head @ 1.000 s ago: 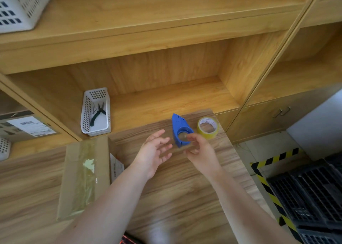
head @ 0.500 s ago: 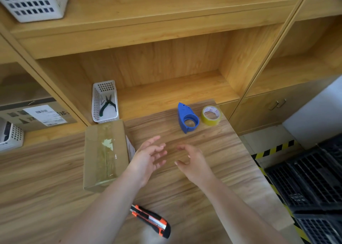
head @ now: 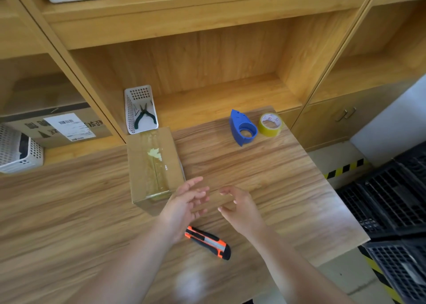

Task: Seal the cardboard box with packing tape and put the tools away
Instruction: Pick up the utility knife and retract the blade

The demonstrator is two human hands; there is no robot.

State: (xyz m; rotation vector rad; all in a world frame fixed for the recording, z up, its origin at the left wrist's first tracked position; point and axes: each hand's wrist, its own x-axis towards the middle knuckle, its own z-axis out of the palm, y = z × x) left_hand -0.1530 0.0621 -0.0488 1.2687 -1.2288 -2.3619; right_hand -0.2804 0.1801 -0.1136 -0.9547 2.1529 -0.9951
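A small cardboard box (head: 152, 165) with clear tape along its top seam sits on the wooden table (head: 276, 177). A blue tape dispenser (head: 242, 128) and a yellow roll of packing tape (head: 270, 124) lie side by side near the table's far edge. An orange and black utility knife (head: 208, 242) lies near me, below my hands. My left hand (head: 184, 205) hovers just right of the box's near corner, fingers spread and empty. My right hand (head: 239, 208) floats beside it, fingers loosely curled, holding nothing.
A white basket (head: 138, 96) with black pliers (head: 144, 117) stands on the shelf behind the box. Another white basket (head: 18, 151) and a labelled carton (head: 57, 125) sit at left. Black crates (head: 391, 211) stand on the floor at right, past the table's edge.
My right hand has left the dispenser and tape at the far edge. Both hands have drawn back toward me, near the box. The view has tilted down, so the knife now shows.
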